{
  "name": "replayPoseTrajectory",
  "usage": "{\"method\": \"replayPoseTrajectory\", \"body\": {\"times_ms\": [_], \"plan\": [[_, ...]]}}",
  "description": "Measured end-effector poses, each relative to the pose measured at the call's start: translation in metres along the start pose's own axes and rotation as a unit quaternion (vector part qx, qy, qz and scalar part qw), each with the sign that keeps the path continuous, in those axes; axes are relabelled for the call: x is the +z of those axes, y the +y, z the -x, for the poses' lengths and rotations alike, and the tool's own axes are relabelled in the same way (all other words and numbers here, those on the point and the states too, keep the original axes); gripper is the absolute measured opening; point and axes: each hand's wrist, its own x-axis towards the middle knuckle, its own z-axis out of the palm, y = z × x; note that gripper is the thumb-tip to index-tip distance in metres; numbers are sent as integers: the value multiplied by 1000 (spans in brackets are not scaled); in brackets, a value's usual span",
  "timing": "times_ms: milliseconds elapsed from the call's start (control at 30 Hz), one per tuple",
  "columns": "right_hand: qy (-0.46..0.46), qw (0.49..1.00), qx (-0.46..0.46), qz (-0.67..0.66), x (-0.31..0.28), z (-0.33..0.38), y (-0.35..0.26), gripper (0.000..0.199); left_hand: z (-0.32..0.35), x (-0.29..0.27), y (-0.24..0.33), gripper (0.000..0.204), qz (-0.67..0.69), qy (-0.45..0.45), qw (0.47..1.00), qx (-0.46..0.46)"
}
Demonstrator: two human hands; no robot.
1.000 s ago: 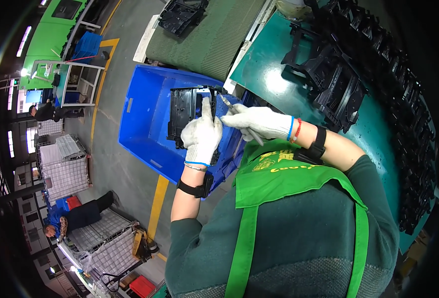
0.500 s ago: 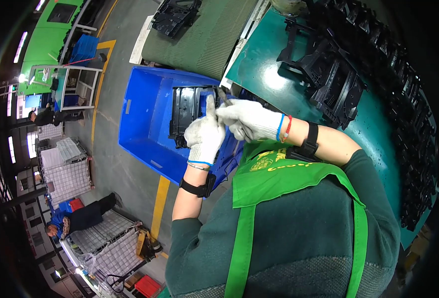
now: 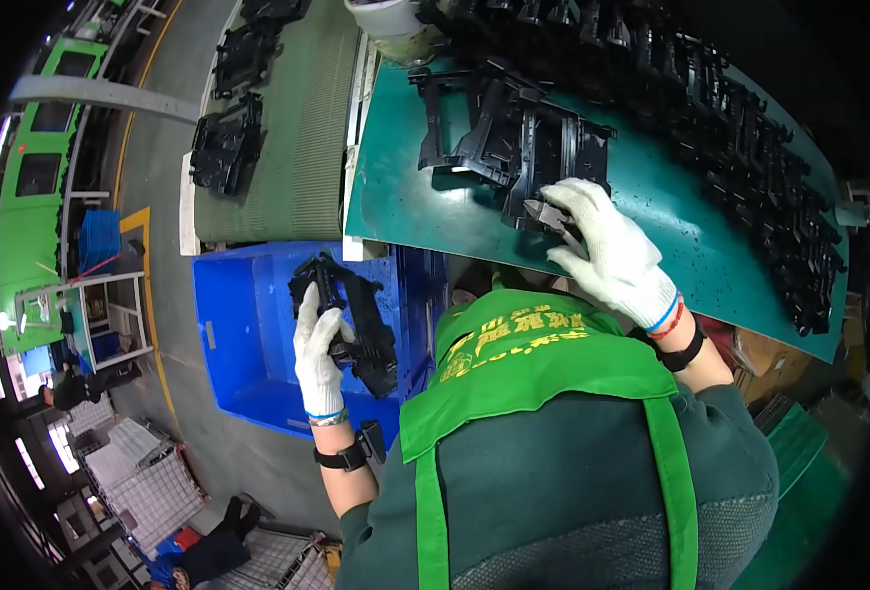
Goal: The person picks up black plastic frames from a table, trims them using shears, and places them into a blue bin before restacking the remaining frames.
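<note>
My left hand (image 3: 319,346), in a white knit glove, grips a black plastic moulded part (image 3: 361,324) by its near left edge. The part is tilted above the blue crate (image 3: 258,382). In my right hand (image 3: 615,258), also gloved, is a small pair of grey-jawed pliers (image 3: 550,214); the palm hides most of the handles. The jaws point left, at the near edge of a ribbed black frame (image 3: 538,147) lying on the green tabletop (image 3: 395,187). Whether the jaws touch that frame I cannot tell.
Black parts (image 3: 740,167) are heaped along the table's far and right side. More parts (image 3: 228,143) lie on the ribbed green conveyor belt (image 3: 297,167) beyond the crate. A white bucket (image 3: 390,22) stands at the table's far corner. Two people are off to the left, near wire cages (image 3: 145,482).
My hands were together over the crate at the black part. Now my right hand has moved right with the pliers to the table, while the left keeps the part, now turned. The view has shifted.
</note>
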Motion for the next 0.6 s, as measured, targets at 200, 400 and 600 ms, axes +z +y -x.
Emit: {"method": "replayPoseTrajectory", "body": {"times_ms": [200,400,600], "plan": [[65,998,4,21,30,10,27,50,0,49,65,81,-106,-121,984,71],[47,994,92,19,42,9,26,41,-6,86,116,86,-142,-241,955,99],[164,980,103,52,40,40,40,43,13,145,148,87,-128,-279,925,222]]}}
